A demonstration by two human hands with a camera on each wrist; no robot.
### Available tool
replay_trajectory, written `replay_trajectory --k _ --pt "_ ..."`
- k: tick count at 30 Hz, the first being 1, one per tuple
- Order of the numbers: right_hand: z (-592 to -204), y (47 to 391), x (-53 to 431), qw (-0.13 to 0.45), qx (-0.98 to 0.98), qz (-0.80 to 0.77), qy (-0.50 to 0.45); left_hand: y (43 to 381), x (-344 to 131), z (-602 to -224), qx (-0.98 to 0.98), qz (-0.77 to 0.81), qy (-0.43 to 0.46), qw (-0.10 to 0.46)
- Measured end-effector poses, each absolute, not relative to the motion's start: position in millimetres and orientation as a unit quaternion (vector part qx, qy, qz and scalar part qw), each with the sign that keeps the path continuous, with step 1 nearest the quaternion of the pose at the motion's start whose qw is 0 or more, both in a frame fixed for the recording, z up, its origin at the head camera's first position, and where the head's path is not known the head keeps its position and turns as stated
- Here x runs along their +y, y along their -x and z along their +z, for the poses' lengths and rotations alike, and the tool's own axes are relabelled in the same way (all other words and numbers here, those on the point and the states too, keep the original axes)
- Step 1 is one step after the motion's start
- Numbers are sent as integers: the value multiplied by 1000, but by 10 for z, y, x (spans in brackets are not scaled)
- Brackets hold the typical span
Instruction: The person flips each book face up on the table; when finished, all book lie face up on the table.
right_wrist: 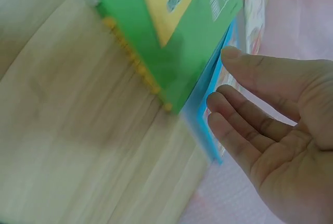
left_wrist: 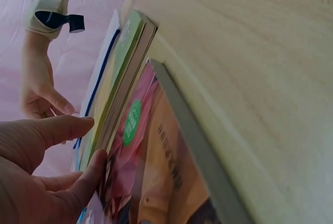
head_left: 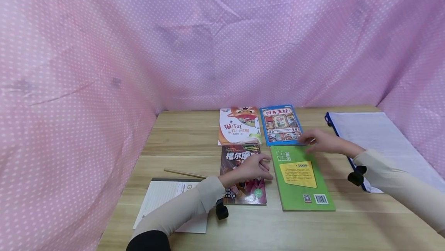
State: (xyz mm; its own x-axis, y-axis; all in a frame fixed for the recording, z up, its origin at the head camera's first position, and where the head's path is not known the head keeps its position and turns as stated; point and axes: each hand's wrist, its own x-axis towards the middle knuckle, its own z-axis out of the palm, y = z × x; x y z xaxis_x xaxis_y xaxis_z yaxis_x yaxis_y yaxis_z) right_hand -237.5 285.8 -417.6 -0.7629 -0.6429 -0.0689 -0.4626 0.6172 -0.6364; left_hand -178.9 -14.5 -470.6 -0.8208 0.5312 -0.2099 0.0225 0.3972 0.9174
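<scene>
My left hand [head_left: 251, 167] hovers over the dark comic-style book [head_left: 243, 195], its loosely bent fingers at the right edge and pointing toward the green book [head_left: 302, 193]. In the left wrist view the thumb and fingertips are apart, with nothing between them. At the lower right corner of the blue-bordered book [head_left: 281, 124], my right hand [head_left: 321, 141] has its fingers relaxed and holds nothing. Its fingertips overlap that book's edge in the right wrist view, beside the top of the green book [right_wrist: 171, 67]. A white book with a red cartoon animal [head_left: 236, 127] lies behind the dark one.
Under the left forearm lies a lined notebook [head_left: 156, 200], partly hidden, with a thin wooden stick [head_left: 184, 173] just behind it. A white mesh pouch with a blue edge [head_left: 379, 139] lies at the right. Pink dotted cloth [head_left: 222, 50] hangs behind the wooden table [head_left: 253, 228].
</scene>
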Motion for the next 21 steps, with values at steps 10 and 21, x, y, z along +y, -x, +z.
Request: replay_trajectory --k 10,21 --pt "-4293 2411 3098 137 901 -286 297 1717 -38 -4758 795 537 -150 239" --pt "-4434 2404 3156 141 905 -285 282 1588 -34 -4736 799 532 -143 241"
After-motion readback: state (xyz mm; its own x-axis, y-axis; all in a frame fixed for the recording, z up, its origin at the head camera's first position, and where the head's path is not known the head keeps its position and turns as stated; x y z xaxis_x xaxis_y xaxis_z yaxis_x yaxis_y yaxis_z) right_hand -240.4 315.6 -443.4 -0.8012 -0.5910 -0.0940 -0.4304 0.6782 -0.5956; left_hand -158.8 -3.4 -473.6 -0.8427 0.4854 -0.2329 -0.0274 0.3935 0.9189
